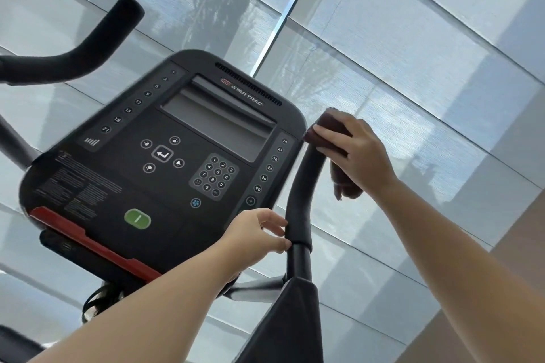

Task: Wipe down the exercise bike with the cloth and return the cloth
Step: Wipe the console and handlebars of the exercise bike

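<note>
The exercise bike's black console [165, 156] fills the middle of the view, with a grey screen, a keypad and a green button. Its right handlebar [300, 194] curves up beside the console. A dark brown cloth [339, 156] is wrapped over the top end of that handlebar, and my right hand [354, 153] grips it there. My left hand [259, 236] is lower down, its fingertips pinching the handlebar's padded grip near its bottom edge. The left handlebar [88, 47] rises at the upper left.
Large windows with pale translucent blinds [413, 53] stand behind the bike. A brown wall strip [519, 244] shows at the lower right. A black strap or pedal part [97, 300] hangs under the console. The bike's dark frame cover [286, 327] sits below the right handlebar.
</note>
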Available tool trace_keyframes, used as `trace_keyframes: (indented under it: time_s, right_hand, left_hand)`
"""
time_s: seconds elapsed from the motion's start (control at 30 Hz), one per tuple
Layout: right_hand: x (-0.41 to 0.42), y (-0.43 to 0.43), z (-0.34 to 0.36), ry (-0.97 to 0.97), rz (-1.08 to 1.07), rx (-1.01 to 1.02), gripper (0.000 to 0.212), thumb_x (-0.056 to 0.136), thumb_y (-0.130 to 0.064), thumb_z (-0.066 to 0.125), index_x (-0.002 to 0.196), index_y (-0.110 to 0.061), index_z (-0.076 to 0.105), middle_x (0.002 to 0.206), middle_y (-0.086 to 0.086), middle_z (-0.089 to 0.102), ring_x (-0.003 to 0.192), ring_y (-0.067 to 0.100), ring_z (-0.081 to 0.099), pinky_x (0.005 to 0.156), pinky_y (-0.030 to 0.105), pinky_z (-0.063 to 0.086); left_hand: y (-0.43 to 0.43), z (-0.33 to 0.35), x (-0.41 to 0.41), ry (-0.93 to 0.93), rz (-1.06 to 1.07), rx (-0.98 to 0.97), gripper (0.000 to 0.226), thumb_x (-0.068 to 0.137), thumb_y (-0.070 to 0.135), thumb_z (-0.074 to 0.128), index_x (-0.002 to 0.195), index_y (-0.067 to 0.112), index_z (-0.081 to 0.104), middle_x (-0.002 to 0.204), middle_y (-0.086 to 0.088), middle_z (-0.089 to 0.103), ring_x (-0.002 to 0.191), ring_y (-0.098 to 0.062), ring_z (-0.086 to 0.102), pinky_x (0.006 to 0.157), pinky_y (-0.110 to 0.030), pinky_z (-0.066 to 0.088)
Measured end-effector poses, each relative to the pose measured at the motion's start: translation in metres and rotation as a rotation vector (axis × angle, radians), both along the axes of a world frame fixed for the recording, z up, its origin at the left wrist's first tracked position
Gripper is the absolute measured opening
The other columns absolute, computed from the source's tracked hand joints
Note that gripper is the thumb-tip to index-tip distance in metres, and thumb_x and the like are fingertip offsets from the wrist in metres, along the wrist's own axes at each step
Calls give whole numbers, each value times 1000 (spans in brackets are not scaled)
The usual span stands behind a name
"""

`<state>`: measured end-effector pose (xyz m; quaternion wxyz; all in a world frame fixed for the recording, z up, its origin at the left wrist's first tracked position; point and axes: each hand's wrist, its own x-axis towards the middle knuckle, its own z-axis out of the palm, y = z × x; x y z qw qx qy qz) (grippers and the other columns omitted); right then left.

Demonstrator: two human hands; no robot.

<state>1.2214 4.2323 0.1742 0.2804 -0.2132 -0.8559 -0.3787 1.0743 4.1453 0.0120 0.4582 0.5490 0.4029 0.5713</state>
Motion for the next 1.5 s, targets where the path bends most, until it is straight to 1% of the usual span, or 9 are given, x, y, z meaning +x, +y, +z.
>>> trace_keyframes:
  time_s: [0.17, 0.3, 0.43, 0.57, 0.67, 0.83, 1.07, 1.33, 1.5]
  right_hand:
    - [-7, 4, -2, 16, -52, -45, 34, 85, -40, 52, 111, -24, 68, 126, 2, 56, 89, 26, 56, 76, 30, 46]
    - [2, -6, -22, -243, -52, -204, 34, 82, -43, 51, 105, -26, 71, 123, 0, 58, 94, 27, 59, 79, 41, 51]
    - [9, -17, -49, -308, -7, -426, 34, 83, -41, 54, 108, -24, 69, 125, 1, 55, 106, 21, 57, 88, 39, 48]
    - [-1, -13, -14, -137, -3, -218, 34, 86, -37, 53, 111, -21, 68, 124, 3, 57, 99, 26, 55, 88, 33, 44]
    - [-7, -1, 9, -67, -46, -90, 35, 85, -40, 51, 111, -23, 68, 125, 3, 57, 92, 29, 56, 77, 41, 51]
    - [-7, 5, 2, -13, -40, -130, 34, 81, -38, 59, 113, -26, 67, 129, 0, 55, 95, 28, 58, 83, 39, 50]
    - [-7, -4, -27, -153, -85, -162, 37, 80, -47, 50, 106, -30, 70, 126, -3, 57, 83, 26, 57, 76, 30, 46]
    - [-3, -17, -57, -200, -141, -438, 35, 79, -51, 54, 107, -36, 68, 130, -11, 53, 100, 26, 60, 85, 39, 49]
    - [3, -33, -60, -96, -120, -706, 27, 82, -30, 69, 107, -38, 67, 124, -24, 49, 111, 0, 52, 94, 12, 33]
  left_hand:
    - [2, -2, -1, -13, 2, -5, 25, 76, 1, 72, 95, 15, 65, 92, -1, 68, 58, 0, 62, 56, -6, 44]
    - [1, -2, 0, -15, 4, -6, 25, 75, 4, 73, 95, 17, 66, 93, 0, 68, 58, 2, 59, 53, -6, 43]
    - [-1, 0, 1, -5, 14, -1, 27, 75, 5, 74, 97, 18, 65, 95, 0, 67, 66, 1, 58, 52, 0, 39]
    - [-1, 1, 1, 4, 15, -13, 27, 76, 7, 74, 98, 19, 65, 98, 1, 67, 76, 0, 56, 48, 4, 35]
    - [0, -1, 1, 8, 14, -20, 28, 76, 9, 74, 98, 22, 64, 99, 4, 66, 84, -2, 56, 49, 5, 34]
    - [-1, -1, 1, -1, 0, -50, 29, 75, 9, 75, 98, 24, 63, 102, 4, 65, 85, -3, 56, 48, 5, 34]
    - [-8, 2, -3, 19, -53, -86, 39, 76, 8, 74, 110, 21, 63, 104, 7, 64, 83, -5, 57, 65, -15, 44]
    - [-19, 8, -4, 41, -86, -102, 43, 78, 4, 71, 118, 14, 60, 104, 7, 61, 84, -5, 57, 70, -13, 43]
    - [-33, 23, -14, 173, -192, -190, 43, 80, 8, 70, 120, 16, 57, 108, 5, 65, 89, -4, 61, 89, -27, 42]
